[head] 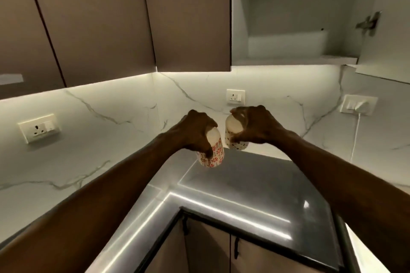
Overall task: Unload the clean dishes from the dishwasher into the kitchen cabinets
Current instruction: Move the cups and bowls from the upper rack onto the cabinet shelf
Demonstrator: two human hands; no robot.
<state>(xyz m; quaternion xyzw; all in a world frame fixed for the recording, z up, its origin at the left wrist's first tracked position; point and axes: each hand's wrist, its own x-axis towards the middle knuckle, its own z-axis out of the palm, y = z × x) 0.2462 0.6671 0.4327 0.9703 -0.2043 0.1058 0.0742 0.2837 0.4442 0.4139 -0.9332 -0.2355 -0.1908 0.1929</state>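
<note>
Now, both hands are up and both are full: the left hand (197, 131) is wrapped round a small cup with red flowers (214, 155), and the right hand (255, 126) grips a second cup with dark spots (235, 141). The two cups hang just beside each other, not quite touching, above the corner of the dark desk (255, 184) and well off its surface. Each is tilted, with its long axis running up and toward the camera and a white end turned this way; I cannot tell whether that end is the mouth or the base. And the target? The open cabinet (295, 60) sits above and to the right, its door (381, 29) swung out at the far right. That is the relation that matters: the shelf lies up and rightward from both hands, and the right hand is nearer, so my call is that its cup goes in first and the left reaches across after. Watch the shelf's front edge on the lift, because a tilted cup could clip it.
</note>
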